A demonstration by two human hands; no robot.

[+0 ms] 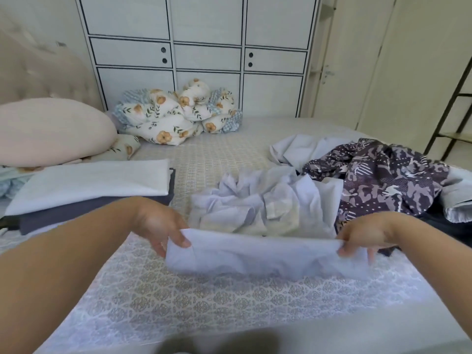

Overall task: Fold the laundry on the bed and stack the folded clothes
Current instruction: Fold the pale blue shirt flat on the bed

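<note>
Both hands up front, each pinching one top corner of a pale lilac-blue cloth garment (pixel 265 256), stretched flat between them just above the patterned grey-beige bedspread (pixel 194 300). Left hand (pixel 163 227): thumb on top of the fabric, fingers curled under the corner. Right hand (pixel 362 237): fingers curled over the opposite corner, fabric bunched in the grip. Lower edge of the garment hangs down toward the bedspread; contact there is hard to tell, image is blurred.

Just behind the held piece: crumpled heap of pale blue and cream-checked laundry (pixel 265 200), unfolded. To its right, touching it, a rumpled dark purple cloth with light animal print (pixel 383 175), and a pale blue sheet-like piece (pixel 301 149) behind that. Grey fabric (pixel 457 195) at far right edge.

Left side of bed: folded stack, white folded cloth (pixel 94 182) on top of a dark slate-blue folded piece (pixel 84 215). Well apart from the unfolded heap.

Further back: pink pillow (pixel 51 131) at left, knotted floral cushion (pixel 178 113) against the white panelled wardrobe (pixel 204 34).
</note>
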